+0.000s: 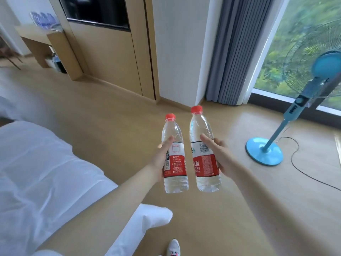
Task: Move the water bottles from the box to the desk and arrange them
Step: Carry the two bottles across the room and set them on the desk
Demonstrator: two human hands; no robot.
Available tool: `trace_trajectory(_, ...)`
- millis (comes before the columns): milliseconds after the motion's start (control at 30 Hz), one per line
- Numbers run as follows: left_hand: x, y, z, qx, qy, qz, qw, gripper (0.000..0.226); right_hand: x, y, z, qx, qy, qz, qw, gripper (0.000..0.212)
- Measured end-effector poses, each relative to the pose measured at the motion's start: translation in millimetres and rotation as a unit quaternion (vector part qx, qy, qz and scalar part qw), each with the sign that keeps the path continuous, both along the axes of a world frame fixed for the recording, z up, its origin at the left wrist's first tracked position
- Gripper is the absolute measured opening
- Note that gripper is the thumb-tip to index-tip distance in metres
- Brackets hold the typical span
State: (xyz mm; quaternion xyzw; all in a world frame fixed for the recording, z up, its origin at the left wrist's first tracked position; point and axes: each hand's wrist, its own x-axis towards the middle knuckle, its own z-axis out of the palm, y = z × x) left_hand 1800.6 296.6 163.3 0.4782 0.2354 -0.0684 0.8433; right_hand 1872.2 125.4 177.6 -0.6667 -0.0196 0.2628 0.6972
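I hold two clear water bottles with red caps and red-and-white labels upright in front of me above the wooden floor. My left hand [163, 156] grips the left bottle [175, 159] around its label. My right hand [219, 154] grips the right bottle [203, 154], which stands slightly higher and farther forward. The desk [35, 34] is far off at the upper left, with a blurred row of bottles [44, 19] on its top. No box is in view.
A white bed [36, 172] fills the left side. A blue standing fan [295, 108] with a trailing cord stands at the right by the window. A wooden wall panel, a white pillar and a grey curtain [238, 48] lie ahead. A bin sits under the desk.
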Motion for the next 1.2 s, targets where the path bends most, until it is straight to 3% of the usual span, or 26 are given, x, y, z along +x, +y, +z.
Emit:
trace_trajectory(167, 63, 44, 0, -0.019, 0.004, 0.008, 1.0, 0.073, 69, 43, 1, -0.031, -0.042, 0.011, 0.999, 0.082)
trace_trajectory(400, 132, 85, -3, -0.007, 0.001, 0.038, 0.999, 0.076, 151, 87, -5, -0.005, -0.018, -0.004, 1.0, 0.044)
trace_trajectory(767, 269, 115, -5, 0.041, 0.039, 0.122, 0.991, 0.083, 323, 125, -11, 0.052, 0.026, 0.075, 0.995, 0.051)
trace_trajectory(1067, 376, 136, 13, 0.049, 0.07, 0.198, 0.977, 0.072, 445, 161, 7, 0.086, 0.052, 0.164, 0.981, 0.046)
trace_trajectory(1200, 394, 149, 8, 0.047, 0.077, 0.227, 0.97, 0.072, 465, 180, 4, 0.099, 0.062, 0.203, 0.972, 0.061)
